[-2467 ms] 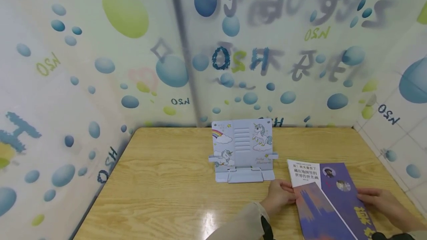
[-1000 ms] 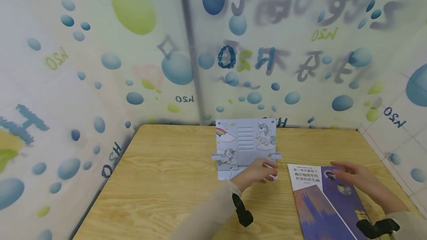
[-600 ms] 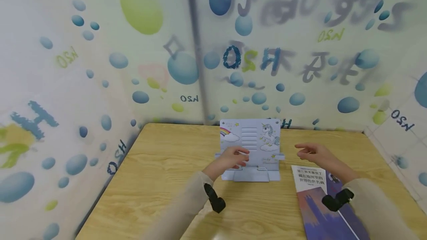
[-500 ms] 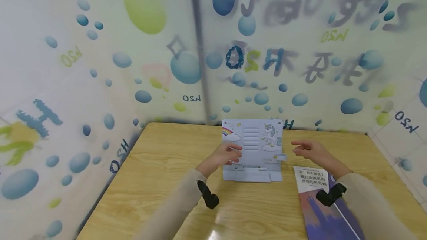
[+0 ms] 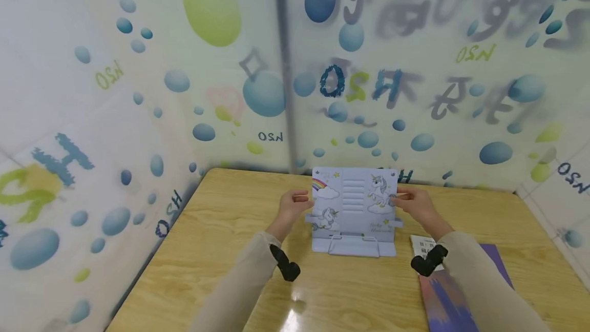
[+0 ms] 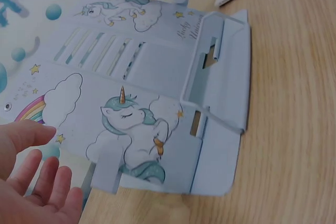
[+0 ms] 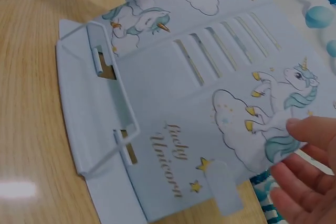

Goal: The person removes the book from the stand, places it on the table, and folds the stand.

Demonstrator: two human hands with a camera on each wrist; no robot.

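A pale blue unicorn book stand (image 5: 352, 211) stands upright on the table, with a bent wire holder (image 5: 354, 245) across its lower ledge. At its left edge is my left hand (image 5: 291, 210); in the left wrist view the thumb (image 6: 37, 134) overlaps the panel and the relaxed fingers lie outside the edge. My right hand (image 5: 420, 209) is at the opposite edge. Its thumb (image 7: 304, 128) lies over the front by the printed unicorn, with loose fingers (image 7: 294, 184) beside the edge. Short side tabs (image 7: 223, 187) stick out below the hands.
A purple book (image 5: 444, 296) lies on the wooden table (image 5: 193, 275) at the right, partly covered by my right sleeve (image 5: 484, 275). Behind the table rises a wall (image 5: 216, 91) printed with blue and green drops.
Both hands have left the purple book and moved to the book stand, one at each side edge. The whole view has shifted slightly, while the stand stays in place on the table.
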